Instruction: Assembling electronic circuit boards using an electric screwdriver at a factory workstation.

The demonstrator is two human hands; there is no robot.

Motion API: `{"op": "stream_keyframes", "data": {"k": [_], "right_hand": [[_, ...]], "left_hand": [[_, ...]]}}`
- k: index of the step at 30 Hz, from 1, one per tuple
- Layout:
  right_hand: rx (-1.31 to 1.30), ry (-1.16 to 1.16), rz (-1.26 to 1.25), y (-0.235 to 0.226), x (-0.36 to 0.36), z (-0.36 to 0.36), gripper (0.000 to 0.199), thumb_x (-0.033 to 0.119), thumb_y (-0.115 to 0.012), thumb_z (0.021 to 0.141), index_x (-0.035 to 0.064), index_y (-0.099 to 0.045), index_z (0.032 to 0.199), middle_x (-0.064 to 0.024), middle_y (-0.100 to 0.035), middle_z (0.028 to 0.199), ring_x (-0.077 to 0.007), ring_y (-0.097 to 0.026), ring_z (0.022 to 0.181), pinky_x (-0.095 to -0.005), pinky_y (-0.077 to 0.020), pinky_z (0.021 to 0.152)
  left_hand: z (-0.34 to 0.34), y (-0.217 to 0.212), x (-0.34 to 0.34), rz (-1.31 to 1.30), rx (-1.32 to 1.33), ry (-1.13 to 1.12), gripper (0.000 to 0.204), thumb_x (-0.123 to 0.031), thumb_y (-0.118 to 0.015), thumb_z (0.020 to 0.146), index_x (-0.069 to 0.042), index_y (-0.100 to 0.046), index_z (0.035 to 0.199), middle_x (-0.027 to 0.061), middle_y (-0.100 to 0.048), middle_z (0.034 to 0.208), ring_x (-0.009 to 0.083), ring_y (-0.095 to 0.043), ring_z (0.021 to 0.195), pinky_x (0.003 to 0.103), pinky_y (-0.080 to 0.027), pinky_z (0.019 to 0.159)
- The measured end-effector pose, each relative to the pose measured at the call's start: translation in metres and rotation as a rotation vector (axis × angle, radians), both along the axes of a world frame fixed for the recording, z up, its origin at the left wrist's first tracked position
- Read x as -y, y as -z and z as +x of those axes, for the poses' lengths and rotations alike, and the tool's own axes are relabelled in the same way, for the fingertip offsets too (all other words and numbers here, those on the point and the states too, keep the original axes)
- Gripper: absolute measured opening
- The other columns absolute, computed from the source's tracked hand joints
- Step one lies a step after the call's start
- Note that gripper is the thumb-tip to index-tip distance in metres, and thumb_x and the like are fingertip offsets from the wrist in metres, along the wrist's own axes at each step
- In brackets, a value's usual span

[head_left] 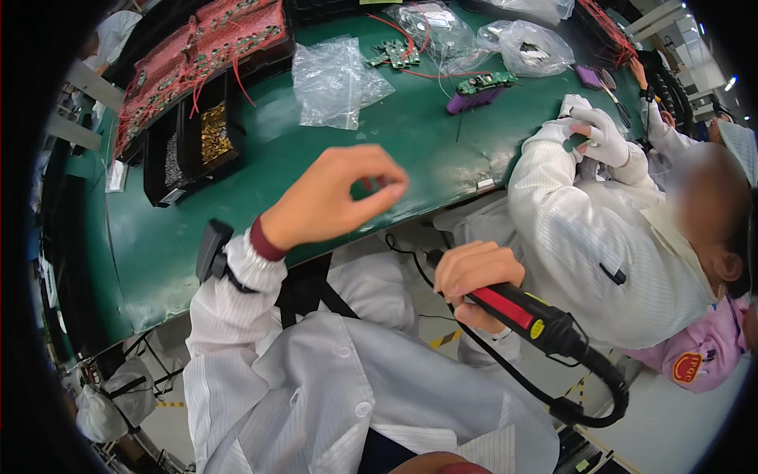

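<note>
My left hand [335, 189] hovers above the front part of the green table [268, 162], its thumb and fingers curled into a ring. The fingertips look pressed together; whether something small sits between them cannot be made out. My right hand [478, 280] is wrapped round a black and red electric screwdriver [545, 324], held just off the table's front edge. Its dark tip points left, and a thick black cord loops away from its rear end. Farther back on the table, a purple battery pack with a green circuit board [479, 92] lies beyond both hands.
Black bins [170, 170] at left hold gold and silvery small parts, beside red-wired circuit boards [209, 47]. Clear plastic bags [335, 83] and loose boards [395, 54] lie at the back. At right sits a gloved co-worker [592, 213], close to my screwdriver.
</note>
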State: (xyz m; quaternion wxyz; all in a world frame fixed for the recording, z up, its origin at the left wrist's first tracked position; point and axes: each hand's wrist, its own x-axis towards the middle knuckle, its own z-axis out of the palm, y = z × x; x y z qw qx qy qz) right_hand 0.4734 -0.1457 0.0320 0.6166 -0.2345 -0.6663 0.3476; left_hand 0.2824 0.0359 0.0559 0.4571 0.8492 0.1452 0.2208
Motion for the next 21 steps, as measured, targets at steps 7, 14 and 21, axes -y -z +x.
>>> {"op": "stream_keyframes", "data": {"k": [7,14,21], "right_hand": [[0.407,0.364,0.277,-0.028,-0.038,-0.018,0.042,0.037,-0.081,0.086,0.0017,-0.067,0.103,-0.0168,-0.065,0.104,-0.038,-0.067,0.099,-0.0535,-0.0549,0.088],[0.694,0.692,0.138,0.008,-0.052,-0.053,0.042,0.011,-0.083,0.074,0.0047,-0.068,0.113,-0.0121,-0.064,0.123,-0.0386,-0.059,0.126,-0.0448,-0.0539,0.099],[0.837,0.414,-0.072,0.0,-0.046,-0.039,0.055,-0.008,-0.065,0.076,0.0038,-0.061,0.13,-0.0183,-0.059,0.133,-0.0402,-0.045,0.143,-0.0429,-0.051,0.106]], "left_hand": [[-0.059,-0.01,0.035,-0.04,-0.226,-0.158,0.028,-0.023,-0.065,0.101,0.003,-0.072,0.091,0.0079,-0.067,0.077,0.0162,-0.065,0.065,0.029,-0.052,0.062],[-0.013,0.011,0.035,-1.116,0.036,-0.177,0.05,-0.052,-0.054,0.105,-0.003,-0.063,0.104,0.0012,-0.063,0.093,0.0089,-0.063,0.078,0.027,-0.053,0.061],[0.001,0.045,0.025,-1.22,0.129,-0.323,0.033,-0.041,-0.06,0.105,-0.009,-0.064,0.1,-0.0004,-0.064,0.086,0.0073,-0.062,0.069,0.023,-0.052,0.058]]}}
